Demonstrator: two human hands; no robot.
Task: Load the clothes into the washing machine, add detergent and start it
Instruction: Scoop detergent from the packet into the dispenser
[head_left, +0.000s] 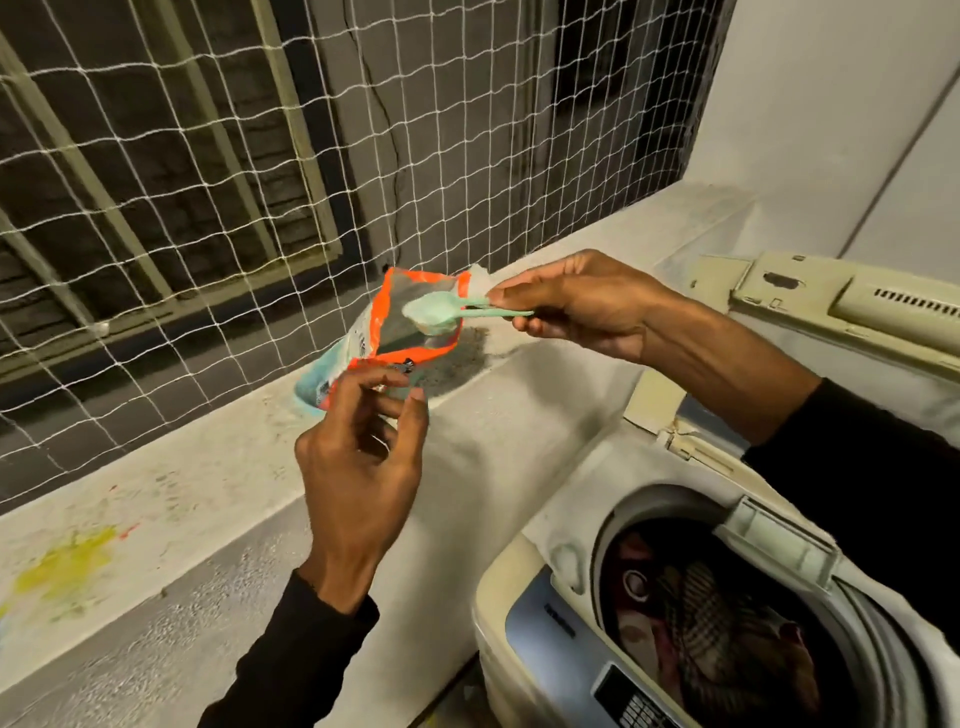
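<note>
While clothes (717, 623) lie in the washing machine (519, 571), right hand (582, 306) fingers pinch a full detergent scoop (436, 312) above the pouch (363, 338); left hand (358, 467) grip at pouch rim unclear; next: carry scoop level to machine

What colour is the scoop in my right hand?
The scoop is pale mint green, clearest in the head view.
</note>
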